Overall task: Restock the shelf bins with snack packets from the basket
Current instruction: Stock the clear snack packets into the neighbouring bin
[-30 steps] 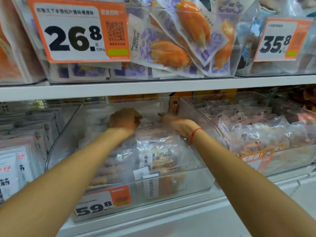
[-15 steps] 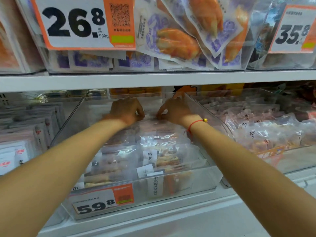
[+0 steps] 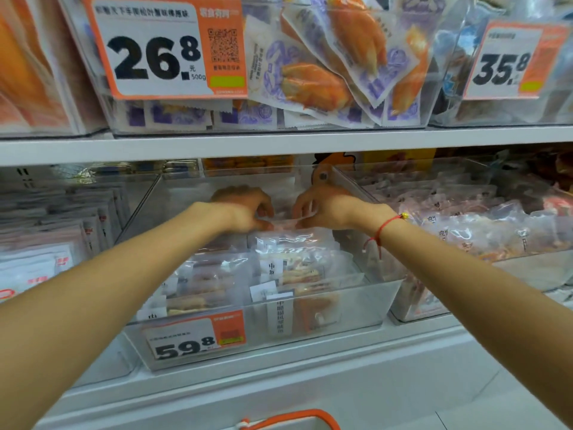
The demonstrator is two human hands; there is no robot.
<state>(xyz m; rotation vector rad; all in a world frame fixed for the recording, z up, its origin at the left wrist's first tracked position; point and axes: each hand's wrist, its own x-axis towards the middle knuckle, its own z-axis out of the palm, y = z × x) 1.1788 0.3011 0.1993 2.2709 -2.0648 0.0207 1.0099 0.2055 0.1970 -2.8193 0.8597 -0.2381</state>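
A clear plastic shelf bin (image 3: 366, 308) with a 59.8 price tag sits on the lower shelf, holding rows of clear snack packets (image 3: 288, 268). Both my arms reach deep into it. My left hand (image 3: 245, 209) and my right hand (image 3: 325, 207) face each other near the bin's back and pinch the top edge of one clear snack packet (image 3: 283, 223) between them. A red string bracelet circles my right wrist. The orange rim of the basket (image 3: 294, 418) shows at the bottom edge.
The upper shelf board (image 3: 279, 144) hangs just above my hands, carrying a bin of orange-and-purple packets (image 3: 325, 72) with a 26.8 tag. Neighbouring clear bins (image 3: 465, 212) stand right and left of the middle bin, both filled with packets.
Both hands have drawn closer together at the back of the bin and now pinch a packet's edge. The camera has moved nearer and tilted down, bringing the basket rim into view.
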